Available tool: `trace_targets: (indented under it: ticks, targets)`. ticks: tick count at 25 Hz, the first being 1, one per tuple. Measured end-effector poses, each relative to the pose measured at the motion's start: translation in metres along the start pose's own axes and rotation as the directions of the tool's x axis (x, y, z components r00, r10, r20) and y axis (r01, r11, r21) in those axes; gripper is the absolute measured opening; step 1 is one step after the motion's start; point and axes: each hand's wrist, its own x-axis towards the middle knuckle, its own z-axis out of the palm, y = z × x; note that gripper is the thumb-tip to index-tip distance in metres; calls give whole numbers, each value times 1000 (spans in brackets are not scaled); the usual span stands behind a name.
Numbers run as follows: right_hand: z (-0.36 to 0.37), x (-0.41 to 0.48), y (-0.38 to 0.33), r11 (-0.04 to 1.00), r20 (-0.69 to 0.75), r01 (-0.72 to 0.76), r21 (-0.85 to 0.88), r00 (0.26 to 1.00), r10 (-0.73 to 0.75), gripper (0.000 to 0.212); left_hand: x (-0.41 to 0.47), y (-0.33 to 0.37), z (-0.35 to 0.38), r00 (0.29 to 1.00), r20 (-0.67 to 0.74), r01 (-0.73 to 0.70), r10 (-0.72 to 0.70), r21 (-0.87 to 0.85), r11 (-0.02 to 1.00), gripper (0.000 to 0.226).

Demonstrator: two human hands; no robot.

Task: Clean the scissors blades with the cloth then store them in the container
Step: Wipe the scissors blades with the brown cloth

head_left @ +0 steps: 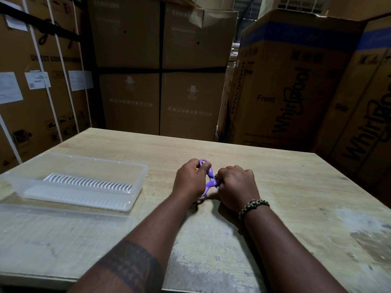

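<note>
The hands meet at the middle of the bench (296,187), both closed on the same thing. The left hand (190,178) grips the purple handles of the scissors (210,180), its thumb through the upper ring. The right hand (238,187), with a braided bracelet (254,206) at the wrist, is curled into a fist just past the pivot, where the blades would lie. The blades themselves are hidden inside that fist. No cloth shows anywhere in view, so I cannot tell whether one is bunched in the right palm. From the grip, this looks like the wiping step, with the handles steadied on one side and the blades enclosed on the other. Well apart to the left stands the clear container (95,159), open, with a slotted white insert (88,182) in its floor. Its lid (63,225) lies flat on the bench just in front of it. Nothing is stored yet. The next move likely calls for drawing the right fist along the blades towards the tips with the edges turned away from the fingers. After that the scissors should be closed before the left hand carries them over to the container.
</note>
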Motion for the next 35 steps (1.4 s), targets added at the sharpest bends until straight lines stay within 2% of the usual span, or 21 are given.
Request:
trace_targets:
  ticks: [2,6,8,10,13,15,16,18,21,25,28,35]
  targets:
    - [-1,0,6,998,-2,-32,51,999,32,16,-1,1,-2,1000,4,23,-23,-53,998,32]
    - [-8,-2,48,953,-32,-254,164,964,262,23,-1,3,-8,998,-30,54,-58,-135,989,31]
    - [-4,-2,62,923,-130,-280,262,938,321,27,-2,3,-6,999,-16,37,-39,-101,994,30]
    - [-1,-2,59,891,-261,-157,426,922,287,27,-3,3,-5,1000,-4,23,-24,-114,993,30]
    - [0,-3,33,787,-386,79,611,899,209,13,-1,0,-3,999,5,37,-36,-132,991,31]
    - [0,-5,18,750,-420,186,634,898,133,19,-2,2,-3,1000,-5,24,-25,-56,998,31]
    - [3,-5,15,775,-419,218,593,906,66,17,-3,3,-3,1000,-21,15,-15,6,1000,31]
    - [9,-4,14,857,-331,200,475,943,-36,3,-2,2,-3,999,-41,16,-13,73,997,32]
    - [12,-1,22,908,-163,110,405,986,-47,11,-3,3,-3,999,-42,20,-18,50,999,33]
    - [10,0,21,933,-32,84,350,996,-78,17,-6,7,-3,1000,-25,16,-15,10,1000,33]
    - [11,2,19,959,90,63,276,992,-91,18,-9,8,-3,1000,-16,12,-11,57,998,35]
    - [8,3,17,979,128,68,194,987,-94,15,-9,12,-4,1000,-15,20,-19,91,996,36]
